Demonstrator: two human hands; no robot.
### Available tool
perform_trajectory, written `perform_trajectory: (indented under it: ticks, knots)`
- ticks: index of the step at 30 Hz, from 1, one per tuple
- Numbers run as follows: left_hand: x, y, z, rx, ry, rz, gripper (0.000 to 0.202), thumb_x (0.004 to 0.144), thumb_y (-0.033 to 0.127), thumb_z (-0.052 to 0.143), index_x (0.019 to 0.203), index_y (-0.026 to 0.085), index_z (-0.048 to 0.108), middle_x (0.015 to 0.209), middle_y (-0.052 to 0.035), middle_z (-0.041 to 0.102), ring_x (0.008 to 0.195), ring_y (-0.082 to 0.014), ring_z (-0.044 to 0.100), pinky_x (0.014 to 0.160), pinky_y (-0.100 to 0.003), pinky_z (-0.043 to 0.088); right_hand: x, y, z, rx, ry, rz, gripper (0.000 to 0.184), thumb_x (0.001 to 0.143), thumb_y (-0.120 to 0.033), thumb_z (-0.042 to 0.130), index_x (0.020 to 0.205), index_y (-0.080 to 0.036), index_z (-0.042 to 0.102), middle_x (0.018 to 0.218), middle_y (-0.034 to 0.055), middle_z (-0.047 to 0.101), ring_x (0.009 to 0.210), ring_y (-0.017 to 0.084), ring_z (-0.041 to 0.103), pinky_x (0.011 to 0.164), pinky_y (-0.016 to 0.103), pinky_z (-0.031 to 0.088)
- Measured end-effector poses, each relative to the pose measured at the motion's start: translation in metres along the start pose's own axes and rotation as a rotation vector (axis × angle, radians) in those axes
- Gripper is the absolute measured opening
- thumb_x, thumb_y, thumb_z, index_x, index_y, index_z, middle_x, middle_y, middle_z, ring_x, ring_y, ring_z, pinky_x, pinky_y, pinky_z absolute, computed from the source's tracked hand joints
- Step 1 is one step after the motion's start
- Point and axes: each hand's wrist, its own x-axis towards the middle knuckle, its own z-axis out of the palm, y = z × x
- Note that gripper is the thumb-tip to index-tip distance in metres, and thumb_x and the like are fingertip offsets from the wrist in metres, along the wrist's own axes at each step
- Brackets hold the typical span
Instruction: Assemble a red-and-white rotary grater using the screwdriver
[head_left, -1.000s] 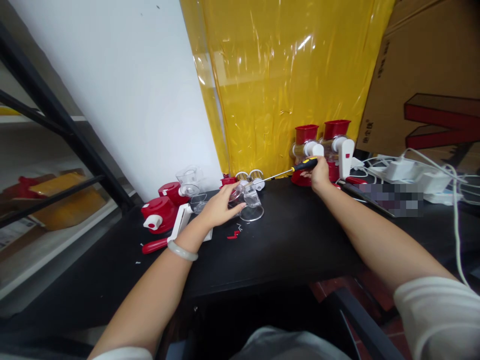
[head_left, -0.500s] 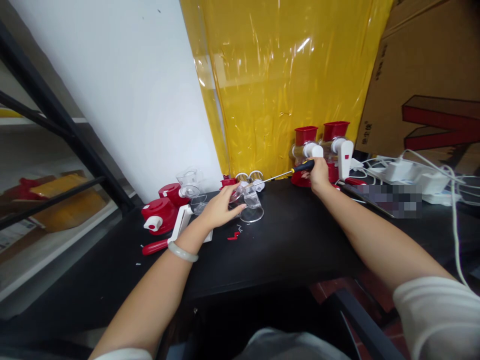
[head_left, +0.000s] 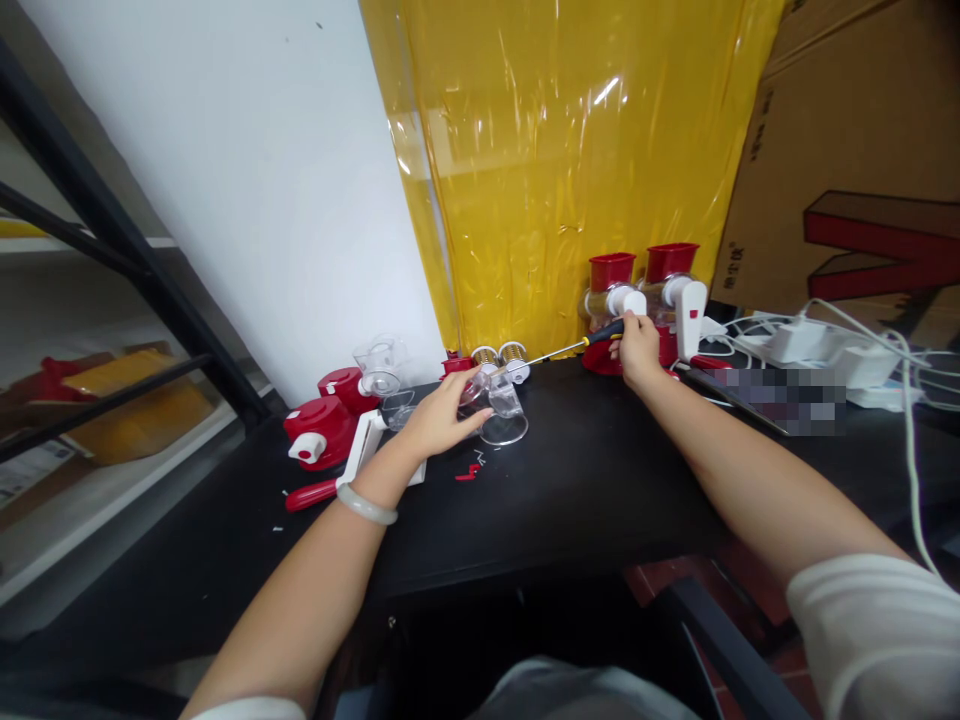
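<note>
My left hand point(head_left: 442, 415) is wrapped round a clear plastic grater housing point(head_left: 506, 402) lying on the black table. In my right hand point(head_left: 637, 352) is a screwdriver point(head_left: 566, 349) with a black and yellow handle, its shaft slanting down to the left. The screwdriver's tip meets the upper part of the housing; whether it sits in a screw is too small to tell. Just behind the housing stand two metal grater drums point(head_left: 514, 360). A white crank with a red handle point(head_left: 311, 494) lies left of my left hand, and small red pieces point(head_left: 469, 472) lie in front.
Two assembled red and white rotary graters point(head_left: 673, 262) stand at the back right, beside a phone point(head_left: 780, 400) and tangled white cables with chargers point(head_left: 862, 365). Red grater bases point(head_left: 324, 428) are at the left. A yellow-wrapped panel point(head_left: 585, 180) and a cardboard box point(head_left: 862, 150) rise behind.
My right hand has shifted its fingers slightly on the screwdriver's handle. The housing and my left hand stay in place.
</note>
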Motion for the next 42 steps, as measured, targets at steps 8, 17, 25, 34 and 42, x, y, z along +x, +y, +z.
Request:
perform_trajectory:
  ticks: [8,17,25,34,42]
  knots:
    - [0.000,-0.001,0.001,-0.009,0.008,0.001,0.072,0.092,0.057,0.058,0.152,0.025,0.034,0.151,-0.0133,0.047,0.130,-0.0331,0.055,0.106,-0.049,0.048,0.007,0.009,-0.005,-0.185,0.013,-0.084,0.033,0.093,-0.052,0.050,0.079,-0.022,0.054,0.044,-0.0069,0.048,0.035,0.012,0.049,0.033,0.021,0.037]
    - [0.000,0.001,0.000,-0.001,0.010,-0.014,0.072,0.092,0.056,0.058,0.151,0.023,0.034,0.152,-0.0132,0.046,0.131,-0.0324,0.055,0.108,-0.048,0.047,0.007,0.009,-0.002,0.027,-0.032,-0.003,0.029,0.095,-0.036,0.037,0.085,-0.019,0.058,0.054,-0.0029,0.058,0.034,0.012,0.051,0.035,0.024,0.043]
    - [0.001,-0.001,0.001,-0.001,0.008,-0.004,0.072,0.092,0.055,0.058,0.151,0.024,0.034,0.152,-0.0126,0.046,0.131,-0.0319,0.054,0.106,-0.048,0.048,0.006,0.004,0.000,0.014,-0.018,0.004,0.015,0.093,-0.030,0.045,0.084,-0.021,0.054,0.052,-0.0055,0.056,0.036,0.012,0.053,0.033,0.021,0.038]
    - [0.001,0.000,0.000,0.000,0.003,-0.008,0.071,0.092,0.055,0.058,0.152,0.023,0.034,0.151,-0.0128,0.047,0.130,-0.0323,0.055,0.106,-0.048,0.048,0.006,0.008,-0.003,-0.108,0.000,-0.046,0.026,0.093,-0.046,0.050,0.082,-0.022,0.053,0.045,-0.0076,0.048,0.036,0.012,0.047,0.035,0.021,0.035]
    - [0.001,0.000,0.001,-0.007,0.006,-0.007,0.072,0.092,0.055,0.058,0.152,0.024,0.034,0.151,-0.0131,0.047,0.130,-0.0327,0.055,0.106,-0.049,0.048,0.009,0.009,-0.001,0.002,-0.027,0.049,0.028,0.095,-0.044,0.038,0.086,-0.022,0.053,0.054,-0.0043,0.055,0.035,0.013,0.049,0.037,0.025,0.041]
